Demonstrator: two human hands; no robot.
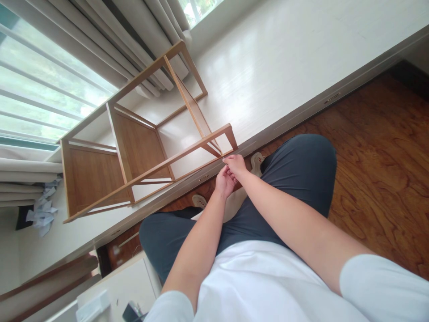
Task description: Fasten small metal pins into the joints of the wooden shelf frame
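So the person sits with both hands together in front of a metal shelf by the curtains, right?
Not quite: the shelf is wooden, not metal, as the head view shows. The rest holds: the left hand and right hand meet in front of it, and it lies by the curtains.

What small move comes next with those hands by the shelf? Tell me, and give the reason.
Probably reach the right hand forward onto the wooden shelf frame's near corner: both hands are pressed together just short of it, the left hand cupped beneath, and neither touches the wood.
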